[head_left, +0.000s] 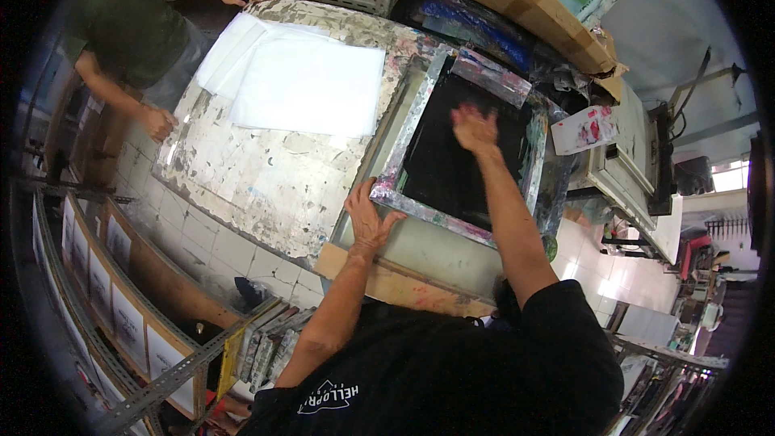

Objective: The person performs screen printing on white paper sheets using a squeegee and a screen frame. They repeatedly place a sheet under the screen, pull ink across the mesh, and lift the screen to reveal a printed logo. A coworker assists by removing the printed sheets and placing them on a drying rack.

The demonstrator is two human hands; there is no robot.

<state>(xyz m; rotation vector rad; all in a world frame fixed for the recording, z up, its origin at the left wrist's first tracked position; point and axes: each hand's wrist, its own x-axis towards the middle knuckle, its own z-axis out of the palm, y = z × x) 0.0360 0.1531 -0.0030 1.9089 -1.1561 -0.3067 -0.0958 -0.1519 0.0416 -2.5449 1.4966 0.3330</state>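
A screen-printing frame (391, 171) with paint-smeared bars and a dark, black-looking mesh (440, 157) lies in front of me. My right hand (475, 127) is over the mesh, palm down, its fingers spread and blurred by motion; nothing shows in it. At the frame's near left corner rests my left hand (370, 214), thumb spread from the fingers and touching the corner. A pale glass-like surface (440, 246) shows beneath the near side of the frame. White sheets (311, 85) lie stacked on the stained tabletop (250, 169) to the left.
Another person (133, 24) stands at the far left, one hand on the table edge. Shelves with printed white panels (129, 315) stand at the lower left. A cardboard box (525, 0) is behind the frame, and a paint-spotted white container (585, 129) stands right of it.
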